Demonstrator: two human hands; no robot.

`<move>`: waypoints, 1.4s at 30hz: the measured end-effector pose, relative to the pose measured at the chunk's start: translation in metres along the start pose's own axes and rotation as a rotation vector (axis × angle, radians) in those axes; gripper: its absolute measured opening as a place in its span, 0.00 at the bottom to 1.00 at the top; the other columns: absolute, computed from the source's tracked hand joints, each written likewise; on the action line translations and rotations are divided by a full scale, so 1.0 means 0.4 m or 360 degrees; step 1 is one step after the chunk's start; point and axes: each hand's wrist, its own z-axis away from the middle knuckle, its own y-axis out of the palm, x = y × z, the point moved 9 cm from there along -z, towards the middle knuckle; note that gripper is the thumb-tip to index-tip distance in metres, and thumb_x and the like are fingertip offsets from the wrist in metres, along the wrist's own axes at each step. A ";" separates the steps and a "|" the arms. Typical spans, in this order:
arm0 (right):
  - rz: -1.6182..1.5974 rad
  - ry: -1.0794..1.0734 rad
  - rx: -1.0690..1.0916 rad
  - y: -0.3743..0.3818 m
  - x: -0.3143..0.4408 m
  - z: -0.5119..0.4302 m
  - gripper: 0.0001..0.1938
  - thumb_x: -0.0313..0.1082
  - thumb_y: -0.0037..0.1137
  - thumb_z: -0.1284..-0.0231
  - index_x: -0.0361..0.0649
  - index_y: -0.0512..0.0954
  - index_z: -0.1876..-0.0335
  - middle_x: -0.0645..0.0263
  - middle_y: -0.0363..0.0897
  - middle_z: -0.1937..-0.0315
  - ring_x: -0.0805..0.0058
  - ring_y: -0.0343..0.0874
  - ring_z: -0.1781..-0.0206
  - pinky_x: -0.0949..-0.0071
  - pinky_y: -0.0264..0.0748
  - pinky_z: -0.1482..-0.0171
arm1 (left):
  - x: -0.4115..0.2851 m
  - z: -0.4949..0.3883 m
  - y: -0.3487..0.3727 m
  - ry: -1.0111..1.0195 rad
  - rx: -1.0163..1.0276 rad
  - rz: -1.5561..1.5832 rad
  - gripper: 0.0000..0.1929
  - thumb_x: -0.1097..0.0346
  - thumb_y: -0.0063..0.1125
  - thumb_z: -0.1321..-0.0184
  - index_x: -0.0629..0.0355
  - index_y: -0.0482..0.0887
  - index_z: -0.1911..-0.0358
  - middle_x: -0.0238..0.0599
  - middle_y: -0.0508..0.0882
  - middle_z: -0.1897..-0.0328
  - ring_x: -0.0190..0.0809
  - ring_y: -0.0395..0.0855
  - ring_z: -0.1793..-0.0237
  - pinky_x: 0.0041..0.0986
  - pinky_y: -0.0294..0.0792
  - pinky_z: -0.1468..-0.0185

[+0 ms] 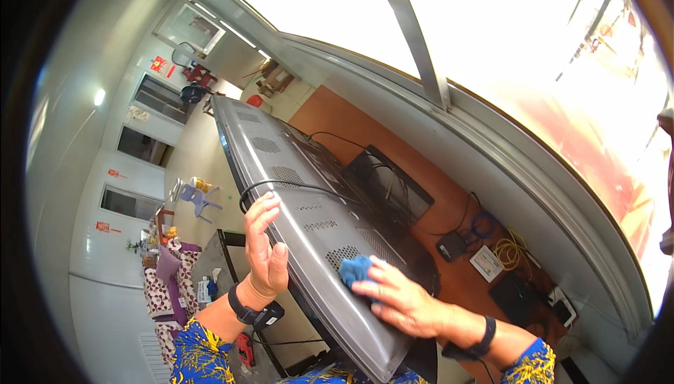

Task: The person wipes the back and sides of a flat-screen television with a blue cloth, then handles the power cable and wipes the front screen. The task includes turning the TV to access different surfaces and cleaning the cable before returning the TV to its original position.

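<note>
Before me a flat-panel television stands at a slant, its dark grey vented back casing turned towards the window. My right hand presses a crumpled blue cloth onto the casing, beside a round patch of vent holes. My left hand is at the television's upper edge, empty, with its fingers raised and the thumb apart. Whether its palm touches the edge I cannot tell. A black cable loops over the casing just beyond my left fingertips. The television's screen side is mostly hidden.
An orange-brown tabletop behind the television holds a flat black panel, a black box, a white box, a coiled yellow cable and a power strip. The window frame borders it. Left are a chair and sofa.
</note>
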 end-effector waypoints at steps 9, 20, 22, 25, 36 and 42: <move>0.0002 -0.0459 -0.0061 0.042 -0.149 -0.373 0.23 0.31 0.52 0.25 0.48 0.71 0.27 0.46 0.67 0.30 0.42 0.63 0.25 0.53 0.60 0.23 | 0.008 -0.008 -0.001 -0.0043 0.0095 -0.0054 0.24 0.52 0.50 0.28 0.68 0.73 0.42 0.58 0.77 0.37 0.60 0.72 0.33 0.50 0.61 0.27; -0.0207 0.0192 0.0385 0.047 -0.333 -0.239 0.29 0.40 0.43 0.19 0.48 0.55 0.18 0.49 0.44 0.16 0.48 0.43 0.15 0.57 0.42 0.17 | 0.012 -0.018 0.007 -0.0083 0.0202 -0.0007 0.23 0.52 0.50 0.28 0.67 0.75 0.44 0.56 0.80 0.41 0.60 0.75 0.37 0.50 0.65 0.31; -0.0131 0.0087 0.0319 0.042 -0.391 -0.304 0.28 0.41 0.42 0.18 0.48 0.57 0.18 0.51 0.49 0.18 0.51 0.47 0.16 0.58 0.45 0.18 | 0.014 -0.017 0.008 -0.0089 0.0212 -0.0041 0.22 0.53 0.52 0.29 0.68 0.76 0.45 0.56 0.81 0.42 0.61 0.77 0.38 0.50 0.67 0.32; -0.0272 0.0262 0.0175 0.042 -0.521 -0.334 0.27 0.44 0.40 0.17 0.43 0.58 0.20 0.47 0.59 0.26 0.51 0.58 0.21 0.61 0.54 0.21 | 0.017 -0.017 0.012 -0.0082 0.0229 -0.0067 0.22 0.54 0.51 0.29 0.69 0.76 0.45 0.56 0.81 0.43 0.60 0.77 0.39 0.50 0.67 0.32; -0.0526 0.0546 -0.0004 0.011 -0.357 0.123 0.25 0.39 0.43 0.19 0.49 0.63 0.21 0.46 0.58 0.22 0.49 0.53 0.17 0.58 0.51 0.19 | 0.013 -0.016 0.032 -0.0128 0.0348 -0.0095 0.23 0.51 0.48 0.28 0.67 0.76 0.45 0.54 0.81 0.43 0.57 0.76 0.38 0.48 0.66 0.32; -0.0444 0.0356 0.0127 0.035 -0.618 -0.076 0.28 0.43 0.41 0.20 0.44 0.58 0.20 0.48 0.56 0.21 0.50 0.56 0.19 0.61 0.55 0.21 | 0.017 -0.015 0.039 -0.0164 0.0393 -0.0138 0.23 0.52 0.48 0.28 0.68 0.76 0.45 0.54 0.81 0.43 0.57 0.75 0.38 0.49 0.65 0.32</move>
